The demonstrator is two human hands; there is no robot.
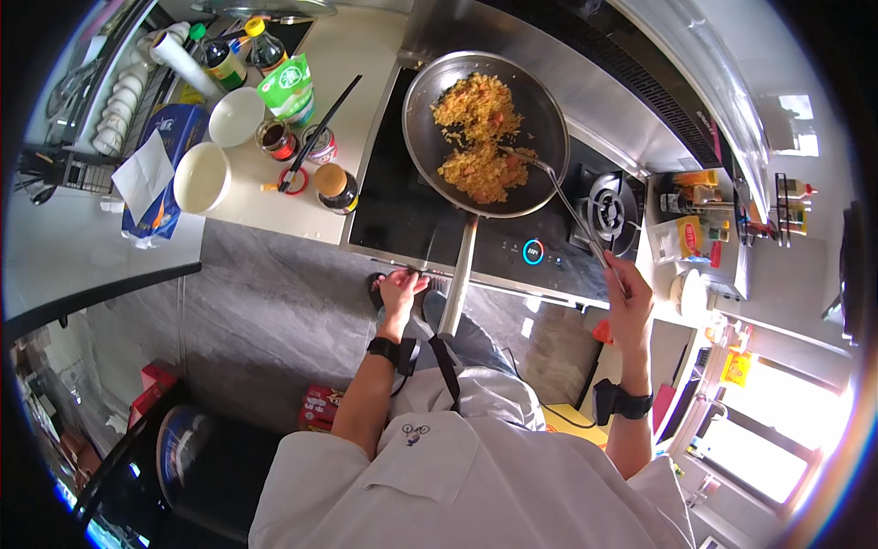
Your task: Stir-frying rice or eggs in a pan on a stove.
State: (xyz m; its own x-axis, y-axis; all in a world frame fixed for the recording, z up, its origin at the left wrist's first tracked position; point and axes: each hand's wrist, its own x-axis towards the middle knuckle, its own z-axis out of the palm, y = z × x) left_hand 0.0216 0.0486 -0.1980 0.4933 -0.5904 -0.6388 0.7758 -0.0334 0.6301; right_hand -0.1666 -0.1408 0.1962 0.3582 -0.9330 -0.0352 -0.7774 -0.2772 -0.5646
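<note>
My right hand is closed around the handle of a long metal cooking spatula. Its head is partly buried in fried rice. The rice lies in two joined heaps inside a wide steel wok, which stands on the left side of the black cooktop. The wok's long handle points toward me, and neither hand is on it. Left of that handle, at the cooktop's front edge, my left hand pinches what looks like a small dark stove knob.
A bare gas burner is right of the wok. On the left counter are two white bowls, a brown-capped bottle, an open sauce jar, black chopsticks and a green bag. Seasonings line the right side.
</note>
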